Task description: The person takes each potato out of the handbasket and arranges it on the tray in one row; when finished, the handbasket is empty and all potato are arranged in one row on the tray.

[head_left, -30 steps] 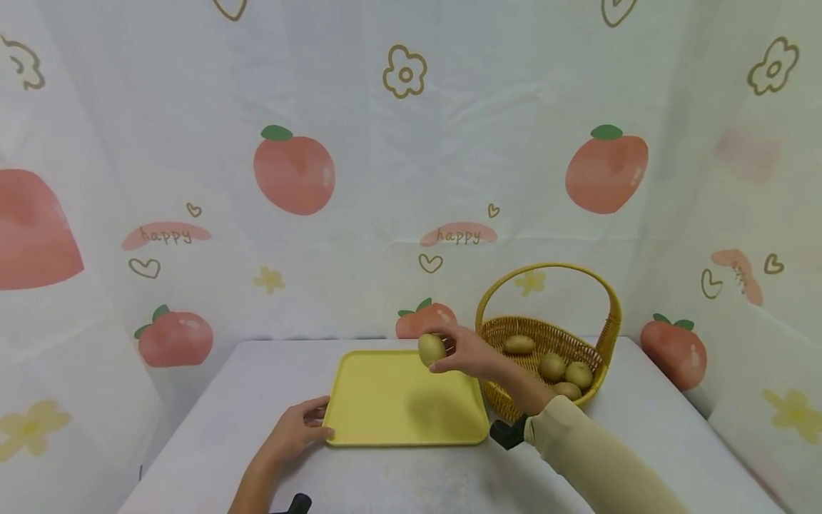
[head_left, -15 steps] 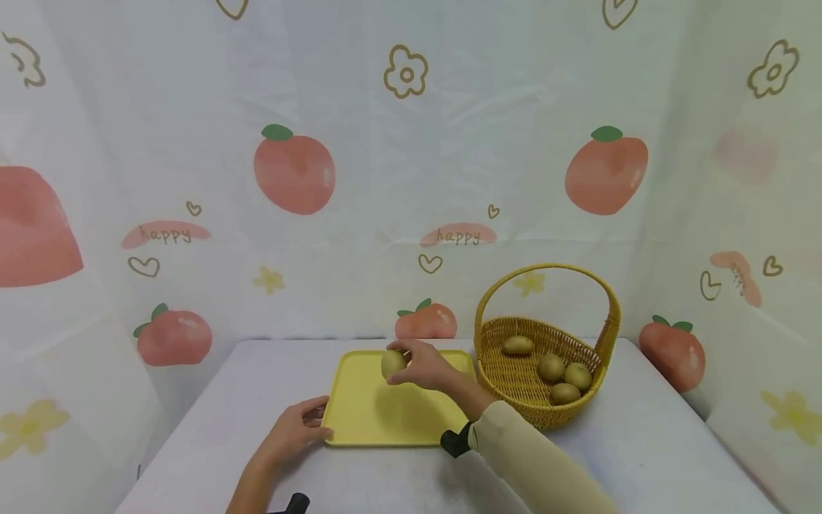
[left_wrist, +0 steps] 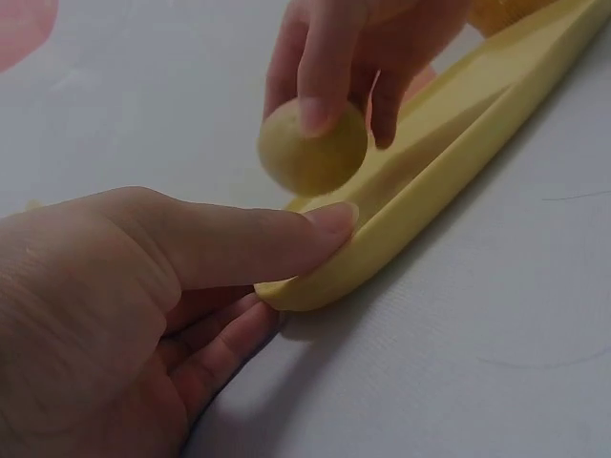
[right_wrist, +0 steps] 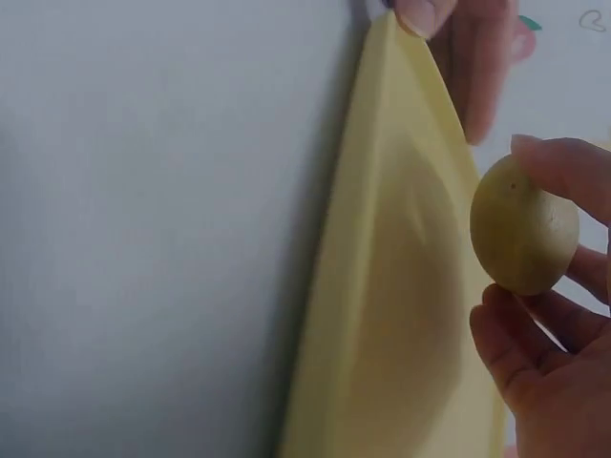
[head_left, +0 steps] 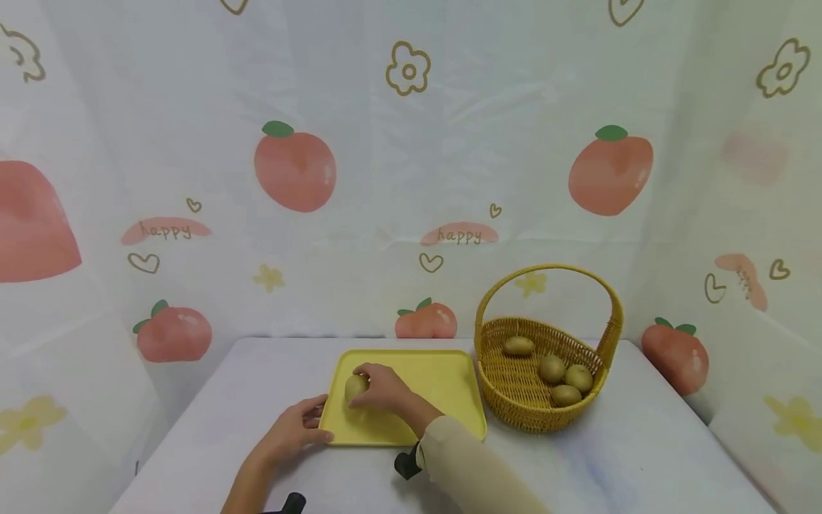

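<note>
A potato [head_left: 355,387] is pinched between the thumb and fingers of my right hand [head_left: 384,390], over the left part of the yellow tray [head_left: 437,378]. In the right wrist view a gap shows between the potato [right_wrist: 523,227] and the tray floor [right_wrist: 401,286], where a shadow falls. My left hand [head_left: 289,432] grips the tray's near left corner. Its thumb lies on the rim and the other fingers reach underneath, as the left wrist view shows.
To the right of the tray stands a woven basket [head_left: 521,415] with a tall arched handle. Several potatoes [head_left: 552,369] lie inside it. White cloth [head_left: 597,457] covers the table, and a fruit-print curtain [head_left: 366,271] hangs behind and at both sides.
My right hand has carried the potato leftward and down, from the tray's right side near the basket to its left part. The left hand keeps its grip on the tray.
</note>
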Demonstrator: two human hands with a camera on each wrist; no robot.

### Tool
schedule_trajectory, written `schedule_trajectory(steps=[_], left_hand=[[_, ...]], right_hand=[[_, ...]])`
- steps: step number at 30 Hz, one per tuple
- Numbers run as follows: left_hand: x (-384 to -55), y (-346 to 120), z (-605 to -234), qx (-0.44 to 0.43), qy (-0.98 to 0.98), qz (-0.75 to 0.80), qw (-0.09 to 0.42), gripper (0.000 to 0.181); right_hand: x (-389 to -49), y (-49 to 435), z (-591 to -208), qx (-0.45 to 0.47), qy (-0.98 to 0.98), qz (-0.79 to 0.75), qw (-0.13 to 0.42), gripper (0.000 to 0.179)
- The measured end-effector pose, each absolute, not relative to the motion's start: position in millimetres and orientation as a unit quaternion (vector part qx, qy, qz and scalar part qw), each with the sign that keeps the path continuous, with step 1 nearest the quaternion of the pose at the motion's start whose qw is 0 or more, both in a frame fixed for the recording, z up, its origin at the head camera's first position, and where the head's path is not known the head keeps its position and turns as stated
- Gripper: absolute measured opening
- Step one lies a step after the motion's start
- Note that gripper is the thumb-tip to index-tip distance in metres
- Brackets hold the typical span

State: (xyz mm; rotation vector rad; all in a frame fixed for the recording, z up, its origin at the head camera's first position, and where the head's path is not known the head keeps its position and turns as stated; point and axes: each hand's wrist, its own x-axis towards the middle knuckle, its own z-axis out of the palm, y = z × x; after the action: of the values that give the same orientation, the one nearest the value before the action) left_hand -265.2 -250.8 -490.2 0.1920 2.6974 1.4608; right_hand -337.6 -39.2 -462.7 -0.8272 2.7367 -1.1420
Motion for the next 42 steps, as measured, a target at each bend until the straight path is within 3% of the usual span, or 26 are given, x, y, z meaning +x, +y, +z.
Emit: schedule_trajectory(steps=[20,27,42], left_hand=[[-264.7,-251.2,-489.1,0.090,0.862,0.496,0.049,0.086],[-263.5,-251.7,-489.6,0.072,0.871,0.485,0.038,0.086],[-263.2,-250.2,-489.7,0.065,0.875,0.480,0.029,0.086]], right_hand=[[-314.0,-69.0,-475.2,-0.189,0.878,-0.435,0.057,0.059],[-312.8,-58.2,-477.5,-0.220,0.875,-0.428,0.047,0.061],[-302.4,-10.4,-471.0,-0.222,0.854,-0.460,0.097,0.053]])
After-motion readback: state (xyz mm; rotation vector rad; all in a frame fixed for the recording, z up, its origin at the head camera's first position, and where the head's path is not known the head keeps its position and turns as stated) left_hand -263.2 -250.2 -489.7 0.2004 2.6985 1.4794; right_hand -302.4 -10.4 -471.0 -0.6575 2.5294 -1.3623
